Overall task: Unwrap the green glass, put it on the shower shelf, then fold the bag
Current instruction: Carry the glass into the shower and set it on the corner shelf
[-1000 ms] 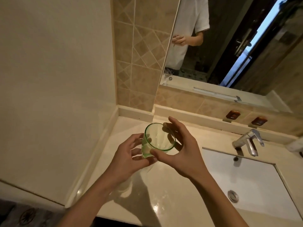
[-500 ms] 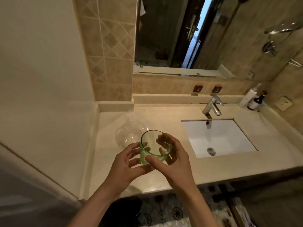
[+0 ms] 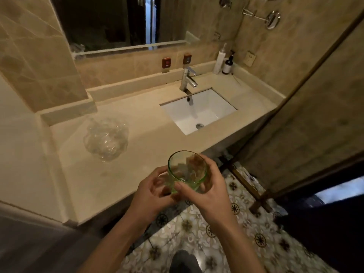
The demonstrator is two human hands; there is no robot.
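Observation:
The green glass (image 3: 187, 170) is bare and upright, held in front of me just past the front edge of the vanity counter (image 3: 149, 138). My left hand (image 3: 151, 192) cups its lower left side. Fingers of my right hand (image 3: 204, 192) wrap around its right side and front. The clear plastic bag (image 3: 106, 138) lies crumpled on the left part of the counter, apart from both hands. No shower shelf is visible in the head view.
A white sink (image 3: 199, 113) with a chrome tap (image 3: 187, 79) is set into the counter's right half. Two bottles (image 3: 223, 62) stand in the far right corner. A mirror (image 3: 118, 22) hangs above. A dark-framed partition (image 3: 307, 107) rises on the right over patterned floor tiles (image 3: 226, 233).
I have stepped back and turned right: the counter and sink now lie further off, the floor shows below, and the glass has come off the counter area with both hands still on it.

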